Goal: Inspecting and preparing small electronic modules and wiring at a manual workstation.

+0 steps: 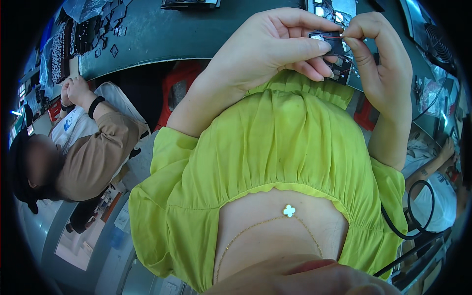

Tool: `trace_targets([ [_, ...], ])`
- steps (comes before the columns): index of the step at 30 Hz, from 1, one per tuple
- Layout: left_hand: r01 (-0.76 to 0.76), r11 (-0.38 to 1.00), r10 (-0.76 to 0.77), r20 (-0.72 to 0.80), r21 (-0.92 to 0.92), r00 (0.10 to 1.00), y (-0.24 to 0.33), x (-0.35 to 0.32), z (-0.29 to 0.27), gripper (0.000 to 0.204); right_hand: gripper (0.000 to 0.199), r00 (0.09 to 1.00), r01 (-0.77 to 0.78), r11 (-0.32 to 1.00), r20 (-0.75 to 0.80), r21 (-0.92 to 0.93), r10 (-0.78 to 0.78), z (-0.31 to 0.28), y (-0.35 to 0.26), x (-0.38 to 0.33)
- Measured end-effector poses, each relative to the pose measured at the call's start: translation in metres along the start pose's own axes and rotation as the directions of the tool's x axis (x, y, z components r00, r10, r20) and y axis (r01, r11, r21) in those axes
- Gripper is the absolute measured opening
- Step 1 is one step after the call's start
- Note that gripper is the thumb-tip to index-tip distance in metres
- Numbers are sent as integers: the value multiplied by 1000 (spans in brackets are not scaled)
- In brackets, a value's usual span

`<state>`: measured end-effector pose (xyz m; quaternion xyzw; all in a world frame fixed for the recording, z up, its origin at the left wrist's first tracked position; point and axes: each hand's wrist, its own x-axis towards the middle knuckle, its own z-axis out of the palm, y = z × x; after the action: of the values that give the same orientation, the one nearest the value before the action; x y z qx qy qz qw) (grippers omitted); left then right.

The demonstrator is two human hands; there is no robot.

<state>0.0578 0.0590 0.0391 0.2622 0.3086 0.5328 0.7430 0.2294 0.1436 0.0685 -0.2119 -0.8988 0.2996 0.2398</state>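
Observation:
My left hand (285, 46) is closed on a small black rectangular electronic part (336, 46), thumb on top and fingers beneath. A thin red wire (332, 37) runs across its face toward my right hand (381, 59). The right thumb and forefinger pinch the wire's end; its exact tip is hidden between the fingertips. Both hands are raised over the near edge of the bench. Just below the held part, more small black parts with wires (342, 71) are visible, partly covered by my left fingers.
A light tray with parts (332, 9) lies behind my hands on the green bench (162, 42). Loose black pieces (115, 22) are scattered at the far left. Co-workers sit at left (98, 142) and right (437, 201). Red stools (179, 86) and a black cable (418, 236) are nearby.

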Motion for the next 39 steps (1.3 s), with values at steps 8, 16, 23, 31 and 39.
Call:
trace_targets([
  [8, 44, 997, -43, 8, -70, 999, -4, 1, -5, 25, 14, 983, 174, 983, -62, 58, -170, 7, 6, 0],
  [16, 84, 987, -84, 6, -135, 996, -5, -1, -6, 20, 15, 938, 328, 945, -126, 14, -324, 9, 13, -3],
  [23, 122, 976, -123, 6, -182, 992, -5, -1, -7, 16, 14, 946, 319, 947, -40, -33, -320, 7, 19, -4],
  [31, 197, 952, -181, 89, -236, 980, -4, 2, -3, 19, 13, 955, 293, 953, 11, 81, -295, -1, 22, -11],
  [39, 254, 950, -250, 46, -182, 967, 0, 4, 8, 19, 11, 945, 319, 923, -5, 214, -326, 2, 22, -7],
])
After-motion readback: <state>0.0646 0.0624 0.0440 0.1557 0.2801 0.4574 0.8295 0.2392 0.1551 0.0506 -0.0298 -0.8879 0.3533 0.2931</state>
